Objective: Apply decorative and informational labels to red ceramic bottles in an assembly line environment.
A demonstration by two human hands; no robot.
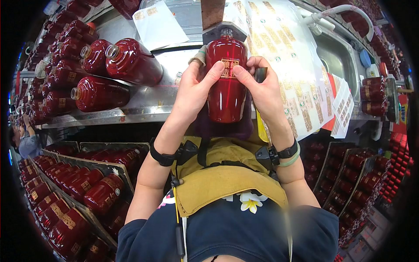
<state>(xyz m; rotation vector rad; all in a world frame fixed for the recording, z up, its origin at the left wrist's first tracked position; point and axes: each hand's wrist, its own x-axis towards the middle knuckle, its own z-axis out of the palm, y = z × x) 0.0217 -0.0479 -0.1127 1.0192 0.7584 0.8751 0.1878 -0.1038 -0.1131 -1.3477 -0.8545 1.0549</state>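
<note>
A dark red glass bottle (225,98) with a clear, uncapped neck is held between my two hands, its gold label facing up toward me. My left hand (198,85) wraps the bottle's left side, thumb pressed on the label's left edge. On the opposite side, my right hand (264,85) grips with its thumb pressed on the label's right part. Something pale, like cloth, covers part of a left finger. A small dark strip (260,75) shows beside the right fingers; what it is I cannot tell. The bottle's lower end is over a dark purple cloth (244,131) at the bench edge.
Several red bottles (133,62) lie or stand on the metal bench at left. Label sheets (301,83) cover the right side, before a metal sink (338,54) and white pipe. Crates of bottles (83,174) stand low on both sides. A person (29,144) is at far left.
</note>
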